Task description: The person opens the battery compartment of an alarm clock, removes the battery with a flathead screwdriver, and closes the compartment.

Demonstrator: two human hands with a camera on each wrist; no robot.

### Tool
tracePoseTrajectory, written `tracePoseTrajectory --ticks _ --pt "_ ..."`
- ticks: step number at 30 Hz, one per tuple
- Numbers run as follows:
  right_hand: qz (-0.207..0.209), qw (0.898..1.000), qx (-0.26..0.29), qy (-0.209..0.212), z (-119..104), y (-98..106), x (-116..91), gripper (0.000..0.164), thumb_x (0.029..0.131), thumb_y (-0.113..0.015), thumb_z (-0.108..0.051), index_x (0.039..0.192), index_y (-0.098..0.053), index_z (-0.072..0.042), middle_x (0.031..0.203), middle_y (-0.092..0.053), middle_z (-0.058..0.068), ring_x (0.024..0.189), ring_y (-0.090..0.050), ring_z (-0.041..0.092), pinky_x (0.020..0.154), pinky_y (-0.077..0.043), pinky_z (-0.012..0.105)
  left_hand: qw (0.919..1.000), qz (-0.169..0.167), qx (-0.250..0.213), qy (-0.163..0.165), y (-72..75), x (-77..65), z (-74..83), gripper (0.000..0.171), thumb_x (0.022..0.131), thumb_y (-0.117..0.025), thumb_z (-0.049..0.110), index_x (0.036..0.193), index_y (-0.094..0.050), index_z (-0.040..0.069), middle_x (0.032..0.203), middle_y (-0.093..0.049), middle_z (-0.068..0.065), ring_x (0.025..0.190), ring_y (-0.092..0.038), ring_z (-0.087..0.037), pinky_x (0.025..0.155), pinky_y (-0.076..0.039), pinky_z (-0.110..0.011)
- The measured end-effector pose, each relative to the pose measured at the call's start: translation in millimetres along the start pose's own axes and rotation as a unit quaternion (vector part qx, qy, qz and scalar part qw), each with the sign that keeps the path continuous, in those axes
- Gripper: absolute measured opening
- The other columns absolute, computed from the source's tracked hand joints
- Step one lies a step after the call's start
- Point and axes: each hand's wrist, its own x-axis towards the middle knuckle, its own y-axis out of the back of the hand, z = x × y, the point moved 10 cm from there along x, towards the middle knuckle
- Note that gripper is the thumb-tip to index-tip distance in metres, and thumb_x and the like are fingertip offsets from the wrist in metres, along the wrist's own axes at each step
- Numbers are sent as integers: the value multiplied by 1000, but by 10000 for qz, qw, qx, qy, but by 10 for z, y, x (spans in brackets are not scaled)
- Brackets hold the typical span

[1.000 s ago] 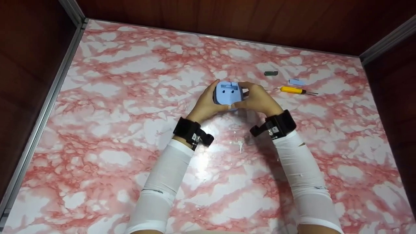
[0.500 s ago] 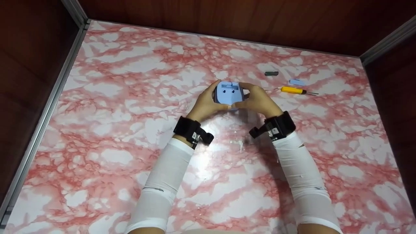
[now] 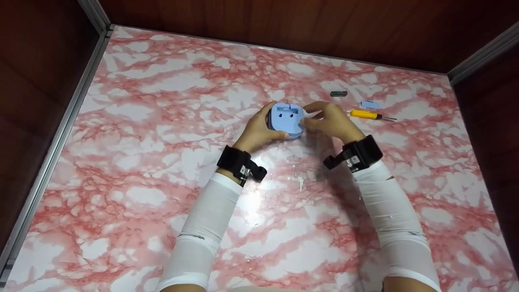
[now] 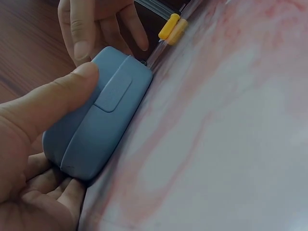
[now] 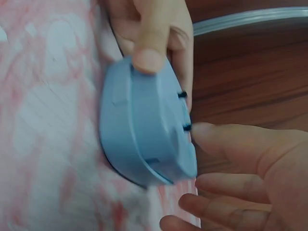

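Observation:
A light blue rounded plastic case (image 3: 286, 124) is at the table's middle. Its top has a rectangular recess and two dark spots, which stand up as small black pegs (image 5: 183, 95) in the right wrist view. My left hand (image 3: 260, 127) grips the case, thumb on its near side and fingers around its left side. In the left wrist view the blue case (image 4: 98, 115) shows a seam and a tab outline on its side. My right hand (image 3: 333, 121) is at the case's right edge, fingers loosely bent and holding nothing; its thumb tip (image 5: 202, 132) is close to one peg.
To the right lie a yellow-handled screwdriver (image 3: 365, 114), a small light blue cover piece (image 3: 370, 105) and a small dark green piece (image 3: 338, 93). Dark wooden panels (image 3: 279, 24) with metal edging wall the marbled red-and-white table (image 3: 162, 121).
My right hand has let go of the case's near and right sides and moved slightly right. The left hand still holds the case in nearly the same place.

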Motion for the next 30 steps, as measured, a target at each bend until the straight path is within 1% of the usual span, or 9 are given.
tracePoseTrajectory --ticks 3,7,10,14,17,24,26,27,30 --pt "246 9995 -96 189 -1 158 24 41 95 -71 -18 131 -65 0 131 -64 18 112 -62 36 92 -54 48 10000 5 15 24 14 -4 -8 107 74 -93 15 161 -30 18 154 -44 -12 139 -44 -25 115 -35 -34" --pt "724 9947 -360 633 -2 398 14 26 94 -69 -8 118 -71 5 116 -69 21 102 -66 36 84 -55 33 9997 -5 222 -31 20 5 -1 107 74 -93 19 161 -30 18 157 -41 -12 142 -40 -26 116 -34 -36" --pt "962 9916 -503 702 84 565 -4 18 94 -69 -7 108 -73 4 106 -71 21 90 -66 24 72 -48 20 9997 3 241 -25 18 6 -4 108 73 -93 19 161 -31 18 158 -40 -12 143 -39 -27 117 -33 -38" --pt "1088 9910 -601 503 274 784 -12 14 92 -71 -7 102 -74 3 97 -72 20 77 -61 9 65 -46 16 9999 -15 161 1 9 10 -7 108 72 -94 17 160 -31 18 157 -41 -12 142 -40 -28 117 -32 -38" --pt "1023 9916 -764 206 424 935 -15 15 91 -73 -9 101 -75 3 95 -71 18 77 -59 8 65 -45 19 9999 -58 114 -6 3 11 3 108 72 -94 17 160 -31 19 157 -42 -13 141 -41 -28 116 -33 -38" --pt "810 9891 -1164 -396 677 1144 42 26 93 -70 -11 113 -71 7 108 -66 26 79 -58 24 62 -48 27 9999 -77 -30 65 21 -2 -12 108 72 -94 16 160 -31 20 157 -41 -10 140 -42 -27 115 -36 -37" --pt "844 9877 -1228 -471 734 1163 60 27 94 -68 -9 114 -70 8 110 -65 28 83 -61 31 66 -52 35 9999 -93 -27 65 16 -2 -17 108 72 -94 16 160 -31 20 157 -41 -10 141 -42 -27 116 -35 -37" --pt "870 9871 -1256 -482 758 1166 67 27 94 -68 -8 114 -69 9 112 -65 30 88 -61 34 72 -54 39 9999 -100 -26 52 12 -2 -14 108 72 -94 16 160 -31 20 157 -41 -10 141 -42 -27 115 -35 -38" --pt "973 9858 -1295 -453 829 1170 80 27 93 -66 -4 115 -67 13 116 -63 33 102 -59 43 87 -51 55 9999 -123 11 30 -2 2 -7 108 73 -93 17 160 -31 20 157 -41 -10 141 -41 -27 115 -35 -38"
